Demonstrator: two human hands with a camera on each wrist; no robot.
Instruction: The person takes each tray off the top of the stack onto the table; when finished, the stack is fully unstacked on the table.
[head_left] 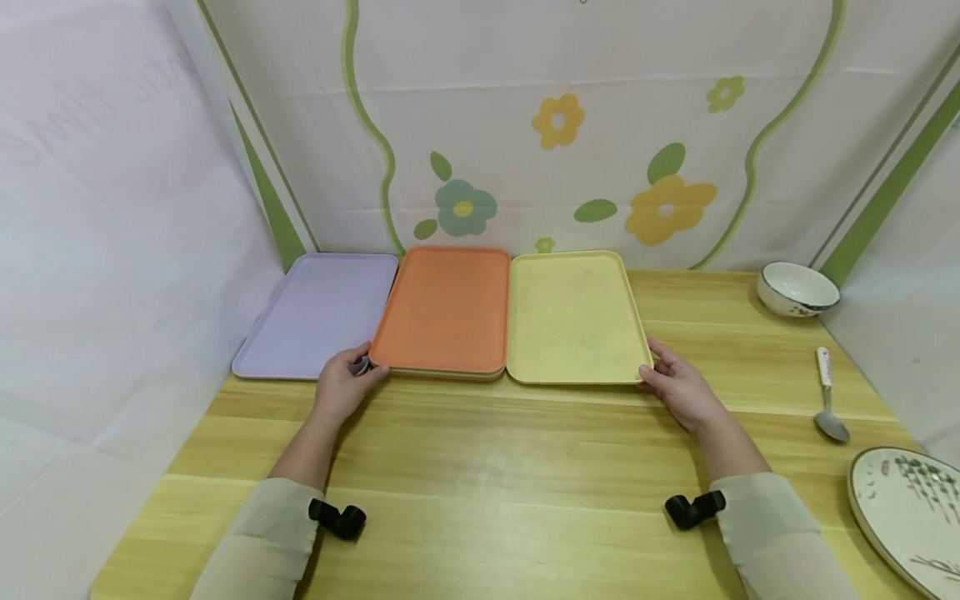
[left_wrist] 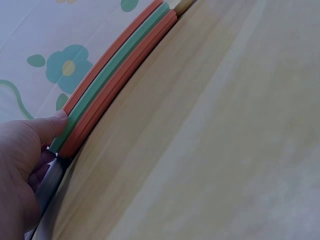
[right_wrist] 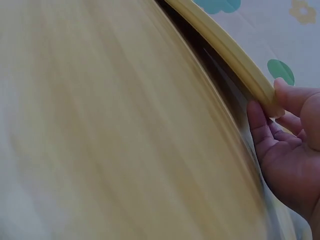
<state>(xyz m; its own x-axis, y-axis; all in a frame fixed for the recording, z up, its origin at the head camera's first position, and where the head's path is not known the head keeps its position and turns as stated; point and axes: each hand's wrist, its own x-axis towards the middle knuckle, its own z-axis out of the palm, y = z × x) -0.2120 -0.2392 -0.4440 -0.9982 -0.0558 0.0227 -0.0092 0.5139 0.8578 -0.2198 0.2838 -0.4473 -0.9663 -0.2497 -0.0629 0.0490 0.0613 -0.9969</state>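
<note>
Three groups of rectangular trays lie side by side along the back of the table: a lilac tray, an orange tray and a yellow tray. Under the orange tray, a green tray and another orange tray show in the left wrist view. My left hand grips the stack's front left corner, its thumb on the edge and its fingers partly hidden behind. With thumb and fingers my right hand pinches the yellow tray's front right corner, which is raised off the wood in the right wrist view.
On the right stand a white bowl by the back, a spoon with a pale handle, and a patterned plate near the front. Fabric walls with printed flowers close off the back and sides of the wooden table.
</note>
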